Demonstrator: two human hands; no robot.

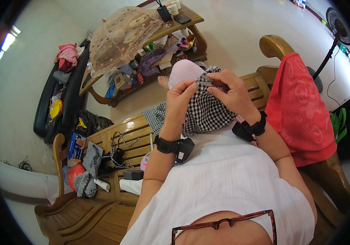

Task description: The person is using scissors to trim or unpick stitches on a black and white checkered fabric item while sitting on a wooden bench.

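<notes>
A black-and-white checked cloth [201,116] lies bunched over my lap. My left hand [181,98] is closed, thumb and finger pinching the cloth's upper edge. My right hand [234,92] closes around a small tool with two grey blades [206,83], apparently thread snips; its handle is mostly hidden by my fingers. The blades point left and sit against the cloth, close to my left fingertips. Whether a thread lies between them is too small to tell.
I sit on a slatted wooden bench [132,124]. Cloth pieces, cords and a dark box [133,175] lie on its left. A red cloth [299,114] drapes the right armrest. Ahead stands a wooden table [193,18] with a lace food cover [122,36]; a fan [339,25] is far right.
</notes>
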